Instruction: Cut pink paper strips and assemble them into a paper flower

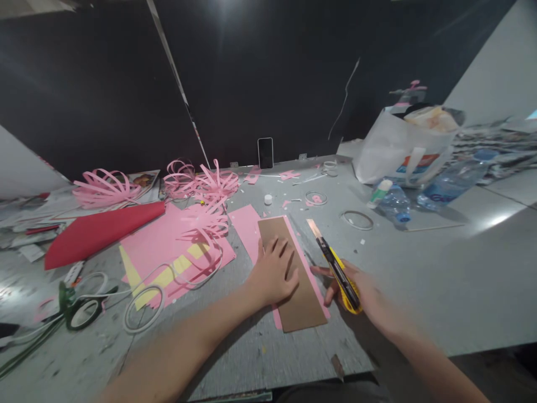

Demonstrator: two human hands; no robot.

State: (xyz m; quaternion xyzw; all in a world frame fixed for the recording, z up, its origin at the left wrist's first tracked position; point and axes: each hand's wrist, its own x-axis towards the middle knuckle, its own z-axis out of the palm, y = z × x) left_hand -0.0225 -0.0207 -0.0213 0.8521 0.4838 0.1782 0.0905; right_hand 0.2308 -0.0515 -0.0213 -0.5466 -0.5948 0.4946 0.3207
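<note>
My left hand (274, 274) presses flat on a brown cardboard strip (304, 302), fingers spread. Beneath the cardboard lies pink paper (246, 226), showing along its right edge and past its upper left side. To the right, my right hand (350, 285) grips a yellow and black utility knife (335, 266), its blade out and pointing up and away from me. The index finger reaches toward the paper's right edge; I cannot tell whether it touches. Part of the right palm is hidden behind the knife.
Pink paper-strip balls (104, 187), a red sheet (104, 232) and a white cable (145, 308) lie at left. A phone (265, 153) leans against the black wall. Tape rings (356, 220), plastic bottles (457, 182), a glue stick (380, 194) and a white bag (390, 145) are at right.
</note>
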